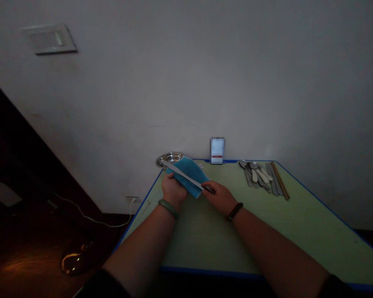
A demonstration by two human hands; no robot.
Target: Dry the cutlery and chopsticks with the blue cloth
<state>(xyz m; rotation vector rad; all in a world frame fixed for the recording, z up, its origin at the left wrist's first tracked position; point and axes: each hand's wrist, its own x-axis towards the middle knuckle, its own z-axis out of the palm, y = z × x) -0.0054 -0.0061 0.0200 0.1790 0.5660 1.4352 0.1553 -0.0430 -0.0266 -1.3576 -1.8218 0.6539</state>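
My right hand [217, 195] is closed around the handle of a table knife [186, 177]. Its long pale blade points up and left, lying across a blue cloth [191, 169]. Under that cloth is my left hand [174, 189], turned palm up and holding it; most of its fingers are hidden by the fabric. Just beyond the blade's tip, a shiny metal bowl [170, 156] stands at the table's far left corner, partly covered from view by the cloth.
On the green table [211, 236] with blue edges, several spoons [254, 171] and knives [275, 182] lie at the far right beside wooden chopsticks [280, 180]. A lit phone [217, 150] stands upright at the back edge against the wall. A white cable [105, 224] hangs left of the table.
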